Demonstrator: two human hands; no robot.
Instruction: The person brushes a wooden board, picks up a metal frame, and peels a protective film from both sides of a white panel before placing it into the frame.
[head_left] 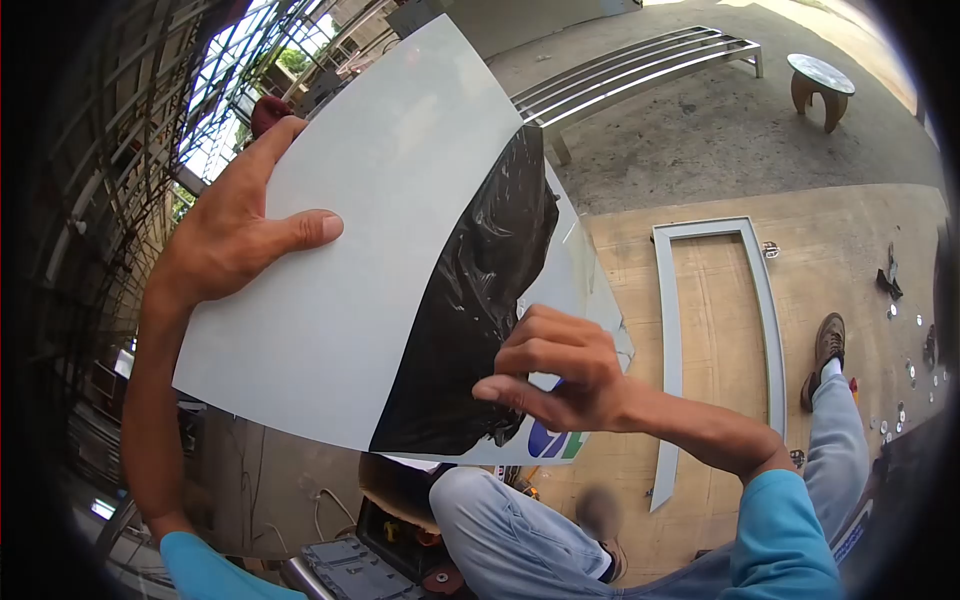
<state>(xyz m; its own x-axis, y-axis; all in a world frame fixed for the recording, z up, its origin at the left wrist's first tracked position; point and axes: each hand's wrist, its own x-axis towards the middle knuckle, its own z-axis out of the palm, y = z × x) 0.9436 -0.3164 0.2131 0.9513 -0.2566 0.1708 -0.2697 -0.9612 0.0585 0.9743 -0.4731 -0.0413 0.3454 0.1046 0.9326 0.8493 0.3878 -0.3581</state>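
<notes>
A large, pale grey flat panel (pixel 330 300) is tilted up in front of me. My left hand (pixel 235 220) grips its left edge, with the thumb pressed on the face and the other fingers hidden behind. Crumpled, shiny black plastic film (pixel 470 290) lies folded back across the panel's right part. My right hand (pixel 565 365) is at the film's right side, fingers curled and closed on it, though the exact grip is partly hidden. Behind that hand, coloured blue and green lettering (pixel 555 440) shows on a whitish surface.
A grey rectangular frame (pixel 670 350) lies on a tan board (pixel 720 300) at right. Small round discs (pixel 900 410) are scattered beyond a shoe (pixel 829 340). A slatted metal bench (pixel 640 70) and a small stool (pixel 820 80) stand behind. An open toolbox (pixel 390 545) sits below.
</notes>
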